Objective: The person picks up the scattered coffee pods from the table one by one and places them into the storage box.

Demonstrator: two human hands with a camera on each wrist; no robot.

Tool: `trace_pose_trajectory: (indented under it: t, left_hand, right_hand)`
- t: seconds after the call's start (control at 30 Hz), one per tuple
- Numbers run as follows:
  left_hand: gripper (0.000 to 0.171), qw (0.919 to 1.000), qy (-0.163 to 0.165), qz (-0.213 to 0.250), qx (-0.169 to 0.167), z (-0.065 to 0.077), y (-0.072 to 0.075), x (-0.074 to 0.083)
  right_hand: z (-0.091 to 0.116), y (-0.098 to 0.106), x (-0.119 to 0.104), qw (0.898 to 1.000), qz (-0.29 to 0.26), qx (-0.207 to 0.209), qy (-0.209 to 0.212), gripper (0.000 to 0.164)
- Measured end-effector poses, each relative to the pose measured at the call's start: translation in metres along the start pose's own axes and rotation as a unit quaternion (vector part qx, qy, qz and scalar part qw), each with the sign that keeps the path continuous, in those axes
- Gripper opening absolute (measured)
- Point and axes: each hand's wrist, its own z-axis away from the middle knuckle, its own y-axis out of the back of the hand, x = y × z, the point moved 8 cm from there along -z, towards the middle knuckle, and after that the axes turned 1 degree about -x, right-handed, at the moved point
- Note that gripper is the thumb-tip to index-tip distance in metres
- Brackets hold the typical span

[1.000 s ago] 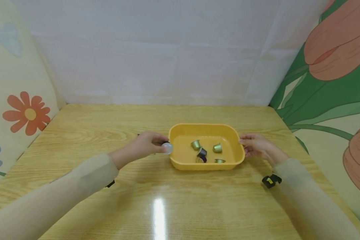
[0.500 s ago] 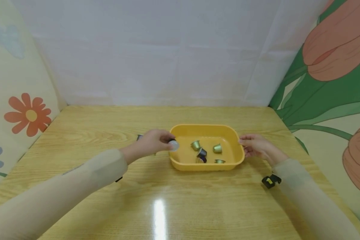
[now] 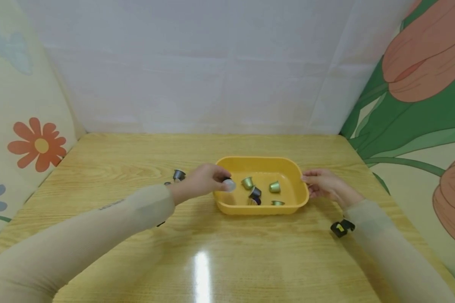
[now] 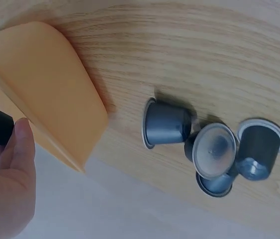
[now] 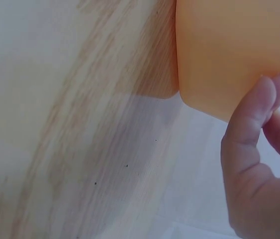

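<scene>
My left hand (image 3: pixel 202 182) pinches a dark coffee capsule (image 3: pixel 229 185) over the left end of a yellow plastic basin (image 3: pixel 258 210). The capsule's pale lid faces me in the head view; its dark side (image 4: pixel 1 127) shows between thumb and fingers in the left wrist view. Inside the basin lie several capsules, among them a green capsule (image 3: pixel 247 182), another green capsule (image 3: pixel 274 187) and a dark capsule (image 3: pixel 255 192). At the basin's right end my right hand (image 3: pixel 326 184) grips the rim, fingertips against the wall (image 5: pixel 234 50) in the right wrist view.
Left of the basin, several dark capsules lie on the wooden table (image 3: pixel 227 256), one dark capsule (image 4: pixel 167 123) nearest the basin. My left forearm partly hides them in the head view. A white cloth (image 3: pixel 197 75) hangs behind the table, and floral panels (image 3: pixel 421 139) flank it.
My left hand has moved right with the capsule, from the basin's left rim to over its inside. More of the table capsules shows behind the wrist. My right hand stays put.
</scene>
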Motion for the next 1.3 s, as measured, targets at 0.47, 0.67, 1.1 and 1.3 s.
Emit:
trace_pose_trajectory:
  t: [0.47, 0.67, 1.1, 1.3]
  left_hand:
    - [0.042, 0.9994, 0.024, 0.023, 0.002, -0.013, -0.012, 0.005]
    - [0.041, 0.9992, 0.019, 0.034, 0.004, -0.015, -0.015, 0.010]
    - [0.040, 0.9988, 0.012, 0.048, -0.003, -0.020, -0.018, 0.006]
    - [0.040, 0.9970, 0.037, 0.067, -0.011, -0.020, -0.020, 0.004]
  right_hand:
    - [0.000, 0.000, 0.000, 1.000, -0.002, -0.001, 0.000, 0.047]
    - [-0.002, 0.001, 0.000, 1.000, -0.004, -0.002, 0.000, 0.045]
    - [-0.002, 0.002, 0.002, 1.000, -0.001, 0.002, 0.000, 0.041]
    - [-0.002, 0.001, 0.002, 1.000, -0.002, 0.001, 0.001, 0.040]
